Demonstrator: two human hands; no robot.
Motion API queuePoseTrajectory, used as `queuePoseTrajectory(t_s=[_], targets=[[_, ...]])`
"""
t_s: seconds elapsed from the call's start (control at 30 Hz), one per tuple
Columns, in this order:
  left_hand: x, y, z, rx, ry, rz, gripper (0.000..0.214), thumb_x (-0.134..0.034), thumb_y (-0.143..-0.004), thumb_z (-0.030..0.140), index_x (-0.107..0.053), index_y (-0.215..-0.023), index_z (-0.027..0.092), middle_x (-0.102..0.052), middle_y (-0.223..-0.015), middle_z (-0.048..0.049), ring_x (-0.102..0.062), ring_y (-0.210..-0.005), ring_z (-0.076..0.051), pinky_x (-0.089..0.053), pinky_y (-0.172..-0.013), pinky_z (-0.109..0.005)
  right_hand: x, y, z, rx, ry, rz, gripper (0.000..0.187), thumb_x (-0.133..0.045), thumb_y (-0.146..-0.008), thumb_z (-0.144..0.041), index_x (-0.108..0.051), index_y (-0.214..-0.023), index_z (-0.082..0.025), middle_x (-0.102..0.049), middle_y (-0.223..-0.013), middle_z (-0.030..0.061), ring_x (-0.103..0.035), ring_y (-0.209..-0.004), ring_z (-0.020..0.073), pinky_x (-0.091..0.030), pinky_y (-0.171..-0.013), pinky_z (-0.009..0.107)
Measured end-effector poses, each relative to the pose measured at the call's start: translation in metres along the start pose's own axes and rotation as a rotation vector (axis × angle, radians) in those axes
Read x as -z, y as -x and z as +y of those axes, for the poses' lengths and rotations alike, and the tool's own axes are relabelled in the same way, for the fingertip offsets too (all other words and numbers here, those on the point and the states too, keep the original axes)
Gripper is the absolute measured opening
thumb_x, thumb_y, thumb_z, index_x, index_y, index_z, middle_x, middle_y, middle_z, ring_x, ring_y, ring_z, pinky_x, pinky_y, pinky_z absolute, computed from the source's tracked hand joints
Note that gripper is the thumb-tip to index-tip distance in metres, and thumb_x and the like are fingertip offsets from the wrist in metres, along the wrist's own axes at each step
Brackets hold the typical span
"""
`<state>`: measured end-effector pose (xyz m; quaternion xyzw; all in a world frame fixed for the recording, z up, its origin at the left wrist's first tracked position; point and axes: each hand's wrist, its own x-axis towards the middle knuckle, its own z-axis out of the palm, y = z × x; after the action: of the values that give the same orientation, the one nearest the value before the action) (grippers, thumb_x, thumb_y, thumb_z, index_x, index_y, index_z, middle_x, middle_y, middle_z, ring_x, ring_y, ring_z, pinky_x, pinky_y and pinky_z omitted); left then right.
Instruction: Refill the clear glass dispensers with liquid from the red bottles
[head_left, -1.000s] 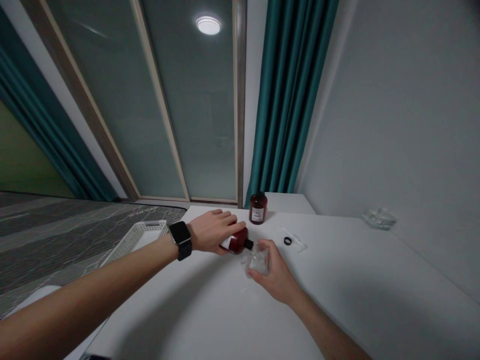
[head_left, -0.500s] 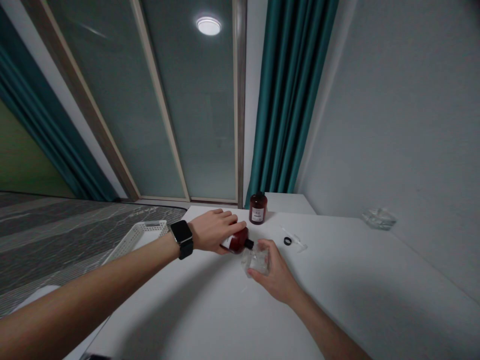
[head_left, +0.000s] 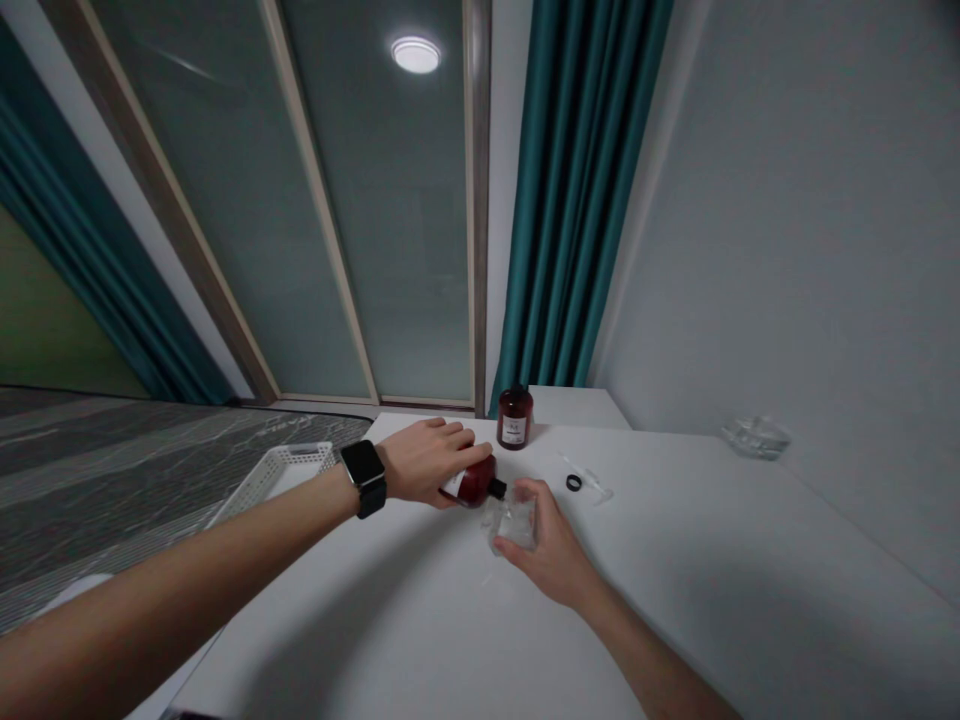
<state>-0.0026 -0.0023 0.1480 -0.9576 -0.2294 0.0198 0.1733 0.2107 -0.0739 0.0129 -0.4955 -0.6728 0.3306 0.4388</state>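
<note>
My left hand [head_left: 424, 460], with a black watch on the wrist, grips a dark red bottle [head_left: 475, 483] tipped on its side, neck pointing right. Its black mouth sits over the rim of a small clear glass container [head_left: 512, 522]. My right hand [head_left: 551, 548] is wrapped around that clear container on the white table [head_left: 675, 560]. A second dark red bottle [head_left: 516, 417] with a white label stands upright behind them. A small black ring-shaped cap [head_left: 574, 483] lies on the table to the right, beside a thin clear piece.
A white slotted basket [head_left: 279, 472] sits off the table's left edge. A clear glass dish [head_left: 756, 437] rests at the far right by the wall. Teal curtains [head_left: 577, 200] and frosted glass panels stand behind the table. Grey patterned floor lies to the left.
</note>
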Motion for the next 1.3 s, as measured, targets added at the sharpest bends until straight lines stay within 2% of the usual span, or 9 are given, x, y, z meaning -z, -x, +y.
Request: queuePoseTrajectory(t_s=[0.8,1.0,1.3], targets=[[0.0006,-0.0016,-0.0025,-0.030,-0.030,-0.011,0.057,-0.069,-0.080,0.048,-0.048,-0.125,0.020,-0.066,-0.111,-0.0110,-0.064,-0.093,-0.028,-0.049,-0.081,-0.039,-0.0011,-0.0006,0.0026,0.009,0.006,0.006,0.062,-0.074,-0.072,-0.027,-0.041,-0.124,-0.026,-0.054,-0.123,0.0084,-0.054,-0.118,0.0274,-0.041,-0.104,0.050],[0.0009,-0.0011,-0.0019,-0.026,-0.028,-0.006,0.059,-0.072,-0.077,0.046,-0.048,-0.125,0.021,-0.066,-0.109,-0.0105,-0.064,-0.092,-0.028,-0.049,-0.080,-0.038,-0.0006,0.0002,0.0008,0.005,0.020,0.006,0.061,-0.073,-0.072,-0.028,-0.040,-0.123,-0.025,-0.054,-0.122,0.0092,-0.055,-0.115,0.0280,-0.045,-0.099,0.050],[0.0022,-0.0013,-0.0006,-0.024,-0.034,-0.025,0.059,-0.072,-0.077,0.045,-0.047,-0.126,0.022,-0.066,-0.109,-0.0101,-0.063,-0.094,-0.028,-0.048,-0.081,-0.038,-0.0013,0.0003,0.0020,0.014,0.018,0.001,0.061,-0.073,-0.073,-0.027,-0.039,-0.124,-0.025,-0.053,-0.122,0.0088,-0.054,-0.117,0.0277,-0.045,-0.100,0.050]])
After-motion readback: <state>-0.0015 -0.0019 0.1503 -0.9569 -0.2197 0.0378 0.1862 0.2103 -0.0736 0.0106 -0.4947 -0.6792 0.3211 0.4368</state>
